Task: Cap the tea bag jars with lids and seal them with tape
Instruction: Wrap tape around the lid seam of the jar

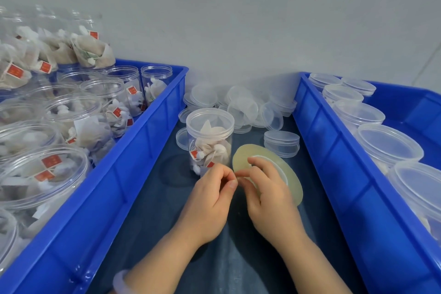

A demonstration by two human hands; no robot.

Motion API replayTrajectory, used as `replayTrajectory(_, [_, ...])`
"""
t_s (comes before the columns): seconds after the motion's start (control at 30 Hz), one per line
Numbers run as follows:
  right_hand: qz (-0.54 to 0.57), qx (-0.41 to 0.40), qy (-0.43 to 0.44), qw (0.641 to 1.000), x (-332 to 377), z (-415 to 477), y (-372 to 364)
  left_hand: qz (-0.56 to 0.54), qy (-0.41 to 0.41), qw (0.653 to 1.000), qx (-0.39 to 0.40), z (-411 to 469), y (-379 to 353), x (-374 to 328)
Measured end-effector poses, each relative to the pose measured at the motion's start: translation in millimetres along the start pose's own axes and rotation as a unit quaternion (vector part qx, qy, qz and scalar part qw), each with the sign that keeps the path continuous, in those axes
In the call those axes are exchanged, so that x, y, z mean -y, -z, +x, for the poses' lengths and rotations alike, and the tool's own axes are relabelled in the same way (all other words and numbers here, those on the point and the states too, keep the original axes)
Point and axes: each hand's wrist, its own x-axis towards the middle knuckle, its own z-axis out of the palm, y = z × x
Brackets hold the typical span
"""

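A pale bracelet sits on the left wrist at the bottom edge. Both forearms reach over a dark table that runs between 2 blue bins. The left hand is curled, with thumb and forefinger pinched together against the edge of the tape roll; whether a loose end of tape lies between them is too small to tell. The right hand grips the same roll, fingers hooked into its middle hole, holding it tilted just above the table.

Just behind the left hand, touching the roll's edge or nearly so, stands 1 jar of tea bags, upright, with what looks like a clear lid on top. To its right stands a short stack of lids. Farther back a loose pile of lids lies against the grey wall.

The left bin holds many open jars stuffed with tea bags. The right bin holds a row of capped jars.
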Motion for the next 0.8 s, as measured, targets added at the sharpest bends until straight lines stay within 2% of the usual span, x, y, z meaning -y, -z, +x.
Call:
replayTrajectory(0.07, [-0.013, -0.045, -0.015, 0.999, 4, 0, -5, -0.025, 0.014, 1.000, -0.007, 2, -1, -1])
replayTrajectory(0.13, [-0.011, -0.050, -0.034, 0.998, 5, 2, -6, -0.067, 0.035, 0.997, -0.030, 4, -2, -2])
replayTrajectory(0.3, [0.015, 0.079, 0.040, 0.996, -6, 4, 5, -0.116, 0.040, 0.990, -0.077, 1, -2, -1])
replayTrajectory(0.4, [0.018, 0.081, 0.020, 0.996, -7, 7, 5, -0.084, -0.005, 0.994, -0.072, -1, -4, -4])
replayTrajectory(0.63, [0.064, 0.045, -0.024, 0.997, -5, 9, 7, -0.046, -0.046, 0.994, -0.093, -2, -2, -7])
replayTrajectory(0.7, [0.063, 0.020, -0.035, 0.997, -3, 12, 13, -0.018, -0.084, 0.986, -0.145, -1, 3, -14])
replayTrajectory(0.8, [0.052, -0.017, -0.031, 0.998, -1, 31, 26, 0.065, -0.141, 0.947, -0.281, 19, 19, -18])
